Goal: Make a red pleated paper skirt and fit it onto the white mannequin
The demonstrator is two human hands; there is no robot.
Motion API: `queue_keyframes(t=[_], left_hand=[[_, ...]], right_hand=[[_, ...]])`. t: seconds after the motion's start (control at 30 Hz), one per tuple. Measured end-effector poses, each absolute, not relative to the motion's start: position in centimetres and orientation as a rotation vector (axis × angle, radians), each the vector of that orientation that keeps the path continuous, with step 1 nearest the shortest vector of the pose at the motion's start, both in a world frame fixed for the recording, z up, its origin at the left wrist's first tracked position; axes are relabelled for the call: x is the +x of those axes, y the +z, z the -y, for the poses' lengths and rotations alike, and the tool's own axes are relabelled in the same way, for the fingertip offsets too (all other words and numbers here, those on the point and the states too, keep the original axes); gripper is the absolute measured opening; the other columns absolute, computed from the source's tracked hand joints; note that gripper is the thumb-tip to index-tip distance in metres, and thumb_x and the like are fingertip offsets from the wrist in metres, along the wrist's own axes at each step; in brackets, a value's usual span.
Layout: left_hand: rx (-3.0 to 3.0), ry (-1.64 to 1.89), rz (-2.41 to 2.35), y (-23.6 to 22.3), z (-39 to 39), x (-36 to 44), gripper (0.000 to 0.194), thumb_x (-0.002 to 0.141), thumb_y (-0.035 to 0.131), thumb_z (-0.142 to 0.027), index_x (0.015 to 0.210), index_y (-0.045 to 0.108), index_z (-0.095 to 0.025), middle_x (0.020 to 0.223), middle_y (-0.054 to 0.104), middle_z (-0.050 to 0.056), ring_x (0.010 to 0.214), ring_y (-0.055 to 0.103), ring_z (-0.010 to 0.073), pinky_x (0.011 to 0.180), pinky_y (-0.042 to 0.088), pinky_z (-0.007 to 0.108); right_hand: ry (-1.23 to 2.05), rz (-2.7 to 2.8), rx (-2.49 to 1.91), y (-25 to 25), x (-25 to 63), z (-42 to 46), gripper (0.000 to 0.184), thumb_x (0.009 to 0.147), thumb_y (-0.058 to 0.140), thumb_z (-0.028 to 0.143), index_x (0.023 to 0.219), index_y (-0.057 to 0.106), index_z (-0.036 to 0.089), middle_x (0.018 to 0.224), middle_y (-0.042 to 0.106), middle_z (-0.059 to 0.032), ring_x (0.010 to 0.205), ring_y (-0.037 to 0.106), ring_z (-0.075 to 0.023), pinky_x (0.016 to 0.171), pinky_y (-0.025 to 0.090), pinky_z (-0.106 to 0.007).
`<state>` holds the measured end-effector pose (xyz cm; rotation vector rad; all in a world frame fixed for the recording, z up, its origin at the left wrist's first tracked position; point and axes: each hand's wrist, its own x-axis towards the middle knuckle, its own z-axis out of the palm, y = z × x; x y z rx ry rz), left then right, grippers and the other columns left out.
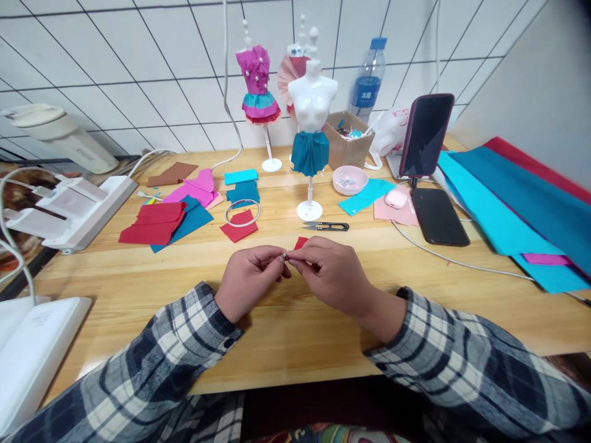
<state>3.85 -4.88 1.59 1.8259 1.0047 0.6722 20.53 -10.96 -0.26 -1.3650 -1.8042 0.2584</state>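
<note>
My left hand (252,274) pinches a tiny silvery piece (284,254) between thumb and forefinger; it is too small to name. My right hand (332,267) meets it there, fingertips pressed together at the same piece. Partly hidden behind the right hand lies a scrap of red crepe paper (300,242). Just beyond the hands are black thread snips (325,226). A white mini dress form (313,95) stands upright behind them, wearing a teal crepe-paper skirt (309,152). To its right, a pink bowl (349,174) holds small beads.
Folded paper in red (152,223), magenta (201,186) and teal lies left, with a silver ring (242,213) near it. Dressed forms (255,80), a cardboard box (348,144) and a bottle (369,80) line the wall. Phones (440,215) and large paper sheets (521,203) are right.
</note>
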Motion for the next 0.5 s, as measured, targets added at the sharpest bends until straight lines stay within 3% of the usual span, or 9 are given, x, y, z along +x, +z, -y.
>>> queue_keyframes(t=[0.23,0.5], left_hand=[[2.005,0.644,-1.024,1.2,4.9,3.9,0.023,0.082,0.057,-0.024,0.073,0.076,-0.017,0.059,0.072,-0.001,0.051,0.063,0.0090,0.052,0.048,0.015],[2.150,0.727,-1.027,0.6,5.2,3.6,0.021,0.081,0.062,-0.028,0.074,0.078,-0.017,0.061,0.074,0.000,0.050,0.064,0.0103,0.049,0.047,0.016]], right_hand=[[0.252,1.811,-1.436,0.1,20.7,10.8,0.015,0.089,0.063,0.026,0.092,0.076,0.020,0.081,0.069,-0.0020,0.070,0.060,-0.0130,0.063,0.043,-0.026],[0.411,1.646,-1.401,0.1,20.7,10.5,0.008,0.080,0.066,0.018,0.077,0.073,0.020,0.070,0.066,0.0009,0.063,0.057,-0.0105,0.058,0.042,-0.023]])
